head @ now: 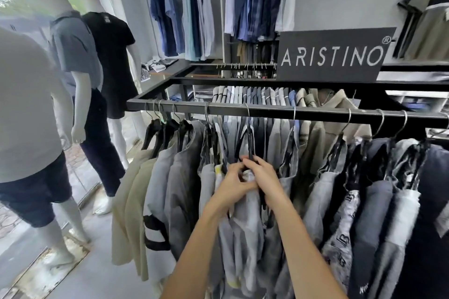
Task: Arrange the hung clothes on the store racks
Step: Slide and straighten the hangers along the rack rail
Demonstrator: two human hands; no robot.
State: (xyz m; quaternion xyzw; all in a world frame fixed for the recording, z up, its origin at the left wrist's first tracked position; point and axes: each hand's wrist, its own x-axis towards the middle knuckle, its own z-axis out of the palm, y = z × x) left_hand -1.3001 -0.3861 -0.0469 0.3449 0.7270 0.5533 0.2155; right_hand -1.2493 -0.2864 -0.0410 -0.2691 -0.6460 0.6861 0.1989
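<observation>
A black metal rack rail (pixel 267 110) runs across the view with several shirts on black hangers. Both my hands meet at the collar of a light grey shirt (pixel 247 204) hanging in the middle. My left hand (pixel 233 183) pinches the collar fabric from the left. My right hand (pixel 263 175) curls round the shirt's black hanger (pixel 249 138) and collar from the right. Beige and grey shirts (pixel 155 177) hang to the left, dark and patterned ones (pixel 364 196) to the right.
Three dressed mannequins (pixel 73 60) stand on the left by the window. A black ARISTINO sign (pixel 332 56) sits on the rack top. A second rail behind holds more folded-close shirts (pixel 255 96). Blue and white shirts (pixel 184 14) hang on the back wall.
</observation>
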